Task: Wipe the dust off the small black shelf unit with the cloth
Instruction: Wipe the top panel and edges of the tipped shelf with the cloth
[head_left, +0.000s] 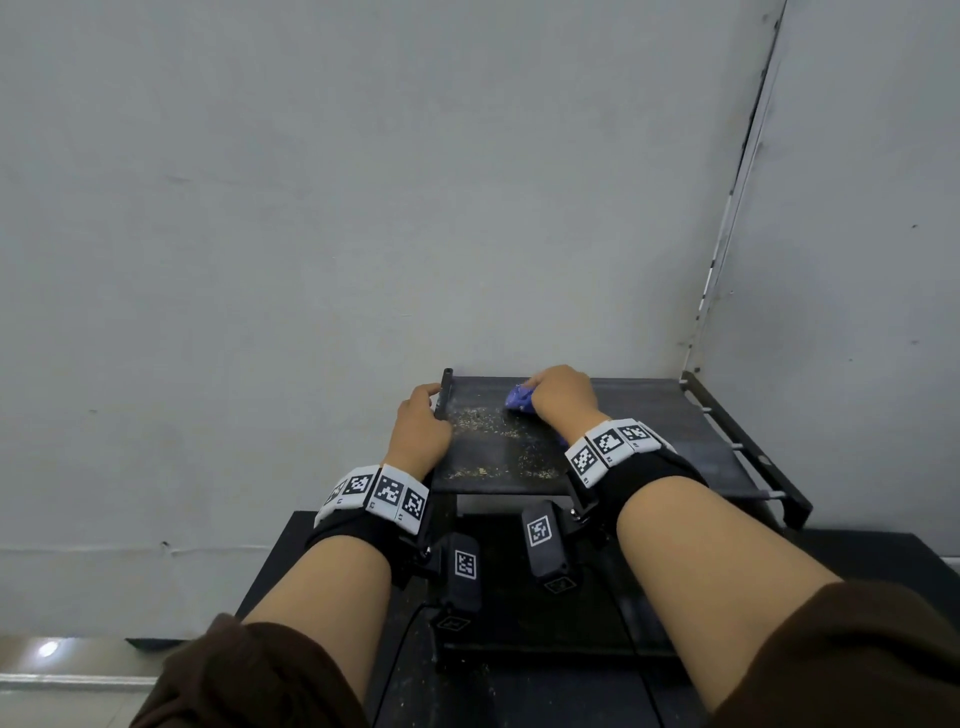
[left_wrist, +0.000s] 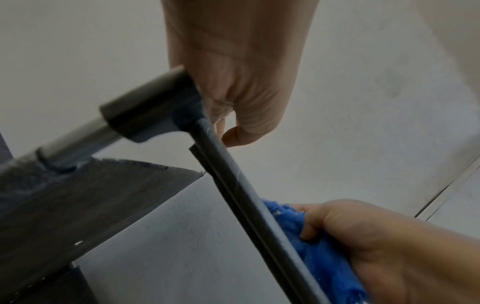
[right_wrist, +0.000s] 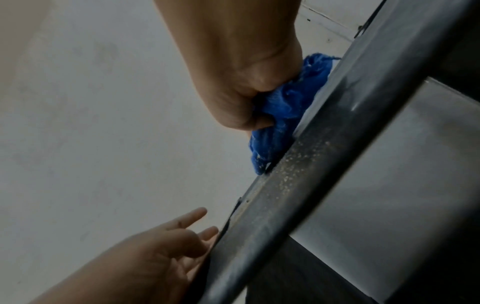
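shelf unit (head_left: 623, 415): small black one, tucked into the wall corner, top still gritty with tan dust (head_left: 488, 431) on the left half
cloth (head_left: 519, 399): blue, bunched up, sitting on the top near the back edge
right hand (head_left: 563, 397): fingers curled tight around the cloth, pressing it down
left hand (head_left: 421, 431): resting against the shelf's left edge, fingers loose, holding nothing

plain grey wall (head_left: 311, 208) filling most of the frame, corner seam (head_left: 737, 182) on the right, pale shiny floor (head_left: 62, 691) lower left with a light glare (head_left: 48, 648)
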